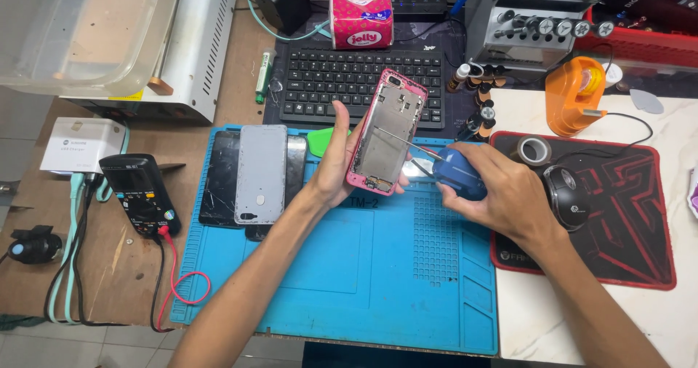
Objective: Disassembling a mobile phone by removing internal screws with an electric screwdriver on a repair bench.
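— Across the wooden bench, what lies under the hands?

— A big blue silicone work mat [378, 266], ribbed and pocketed on its right. Behind it sits a black computer keyboard [349, 77]; to the right, a black and red mouse pad [625, 215] carrying a black mouse [567, 197] and a roll of tape [534, 150].

— And on the mat's left?

— A grey phone back cover [260, 173] laid over dark cracked phone screens [220, 179]. A black multimeter [140, 193] rests just off the mat.

— What do the hands hold?

— The left hand [336, 168] is wrapped around a pink-rimmed open phone frame [385, 132], tilted upright above the mat. The right hand [509, 201] is clamped on a blue-handled screwdriver [458, 172], whose thin metal shaft reaches into the frame's bare interior.

— Close together, then?

— Nearly touching, just beside each other.
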